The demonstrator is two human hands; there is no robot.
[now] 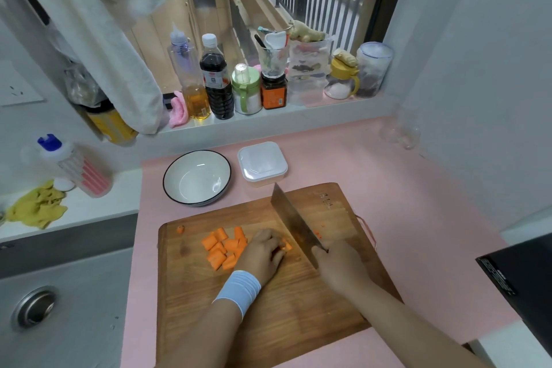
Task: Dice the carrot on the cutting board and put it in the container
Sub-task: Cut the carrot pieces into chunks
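Mid-chop on the cutting board (pixel 298 308): the left hand (pixel 264 252) is curled over the last stub of carrot (pixel 287 246), its fingers (pixel 277 254) bent down and pinning it. The right hand (pixel 339 266) is wrapped tight round the handle of the cleaver (pixel 294 222), whose blade stands edge-down just right of the stub. A heap of carrot chunks (pixel 224 248) lies against the left side of that holding hand, and one stray bit (pixel 180 229) sits apart near the board's left edge. The stub is short, so this looks like the delicate part. The knuckles should lead and the fingertips tuck back behind them, with the flat of the blade riding the knuckles. How close the tips are to the edge cannot be told from this angle. Straight, even drops will serve better than a big swing, with the holding hand creeping back the same small step each time. Those chunks in the heap look coarse for dice, so they probably want gathering and cutting again, lengthwise then across. Beyond the board's far edge on the pink bench (pixel 418 188) waits the white container (pixel 263 163), lid on, with an open bowl (pixel 197 178) just beside it. That lid has to come off before anything goes in.
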